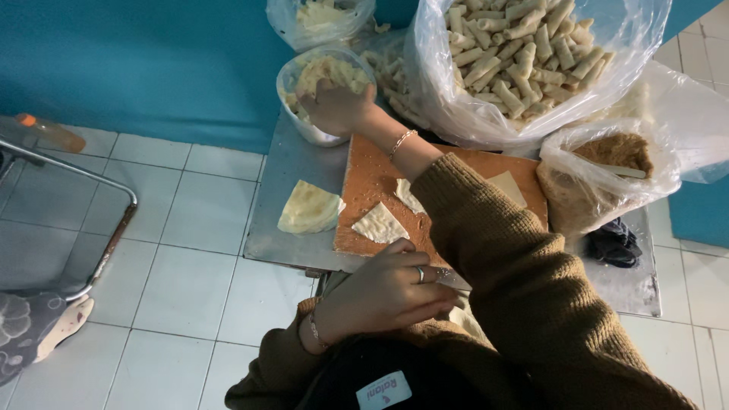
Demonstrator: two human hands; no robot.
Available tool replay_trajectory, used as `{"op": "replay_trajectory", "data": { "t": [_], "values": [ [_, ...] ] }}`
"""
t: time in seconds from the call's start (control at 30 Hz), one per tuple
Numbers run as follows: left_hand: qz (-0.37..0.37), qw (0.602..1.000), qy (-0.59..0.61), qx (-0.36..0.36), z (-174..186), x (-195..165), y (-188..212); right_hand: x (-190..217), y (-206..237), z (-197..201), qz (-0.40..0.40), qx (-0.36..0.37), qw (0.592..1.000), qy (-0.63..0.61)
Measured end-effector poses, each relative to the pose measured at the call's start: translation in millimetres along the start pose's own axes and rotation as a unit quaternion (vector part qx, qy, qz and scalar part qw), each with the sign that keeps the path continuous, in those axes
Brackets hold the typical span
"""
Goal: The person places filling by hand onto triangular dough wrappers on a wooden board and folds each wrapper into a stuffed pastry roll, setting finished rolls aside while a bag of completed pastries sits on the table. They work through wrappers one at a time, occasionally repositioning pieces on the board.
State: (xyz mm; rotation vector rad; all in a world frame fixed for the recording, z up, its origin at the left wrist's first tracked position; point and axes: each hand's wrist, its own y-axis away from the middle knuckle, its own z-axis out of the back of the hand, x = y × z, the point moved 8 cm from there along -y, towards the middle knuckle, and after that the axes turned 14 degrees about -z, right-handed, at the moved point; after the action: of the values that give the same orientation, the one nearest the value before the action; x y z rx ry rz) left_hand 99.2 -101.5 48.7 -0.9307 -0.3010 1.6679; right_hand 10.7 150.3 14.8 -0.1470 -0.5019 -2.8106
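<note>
From the head view, the right hand reaches across the board into the tub of filling at the table's far left corner, fingers bunched in it. The left hand curls loosely at the board's near edge; whether it holds anything, I cannot tell. One wrapper lies on the board's near left part, a stack on the table just left of it.

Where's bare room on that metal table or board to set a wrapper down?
Bare metal table lies left of the orange board, above the wrapper stack. The board's upper left, beside the reaching right hand, is clear too. The back and right are crowded: filling tub, roll bag, crumb bag.
</note>
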Motion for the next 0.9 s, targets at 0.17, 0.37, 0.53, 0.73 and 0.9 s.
{"op": "replay_trajectory", "data": {
  "t": [0.17, 0.37, 0.53, 0.73, 0.9],
  "values": [
    [-0.005, 1.0, -0.004, -0.018, 2, 1, 1, -1, 5, 2, -0.061, -0.002, 0.993, -0.103],
    [0.018, 1.0, -0.023, -0.007, 4, 5, 6, 9, 8, 6, -0.014, -0.056, 0.995, -0.075],
    [0.052, 0.997, -0.053, -0.027, 10, 14, 10, 0, 12, 26, 0.08, -0.111, 0.989, -0.059],
    [0.14, 0.973, -0.175, -0.055, 33, 44, 29, -79, 91, 40, 0.259, -0.044, 0.895, -0.362],
    [0.168, 0.952, -0.251, -0.044, 22, 59, 33, -159, 133, -18, -0.021, 0.14, 0.85, -0.507]
  ]
}}
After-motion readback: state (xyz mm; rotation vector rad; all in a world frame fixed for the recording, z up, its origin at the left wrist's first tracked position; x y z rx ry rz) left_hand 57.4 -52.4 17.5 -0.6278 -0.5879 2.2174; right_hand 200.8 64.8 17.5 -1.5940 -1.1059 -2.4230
